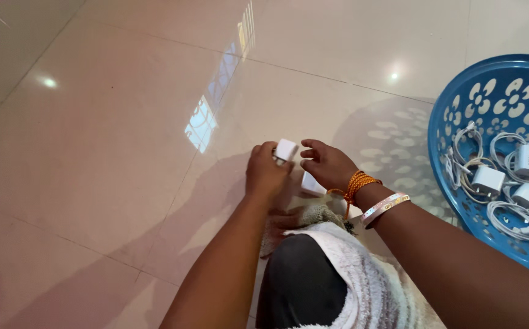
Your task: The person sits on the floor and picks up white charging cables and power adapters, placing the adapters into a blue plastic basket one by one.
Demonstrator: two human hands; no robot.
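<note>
My left hand (265, 173) grips a small white charger block (286, 150) above the tiled floor. My right hand (326, 163) is right beside it, fingers curled and apart, almost touching the block. Under my right hand, a second white charger block (311, 184) lies on the floor. I cannot tell whether a cable is attached to either block. My right wrist wears an orange thread band and a pale bangle.
A blue plastic basket (453, 109) with flower-shaped holes stands at the right; inside lie several white chargers (487, 180) with coiled white cables. My knee in dark cloth with a white towel (350, 274) over it fills the bottom centre. Glossy beige floor tiles (106, 134) spread to the left.
</note>
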